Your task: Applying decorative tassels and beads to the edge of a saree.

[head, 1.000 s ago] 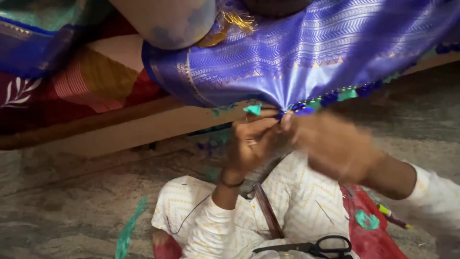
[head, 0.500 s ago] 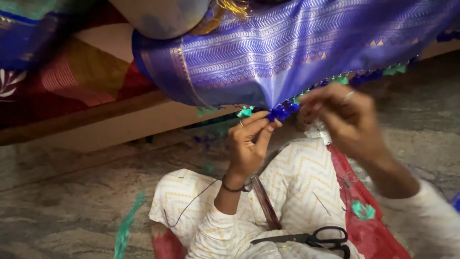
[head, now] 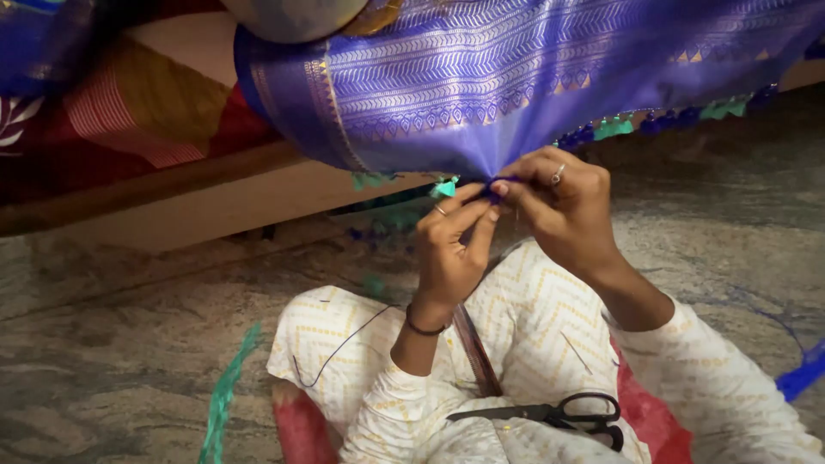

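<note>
— Purple cloth (head: pixel 481 77) hangs just above both hands; where's it gripped?
— Left hand (head: pixel 451 249) and right hand (head: pixel 563 210) pinch its gathered edge together. Scissors (head: pixel 559 414) lie below, on the lap.

no packages, labels, signs or screens were visible in the head view.
</note>
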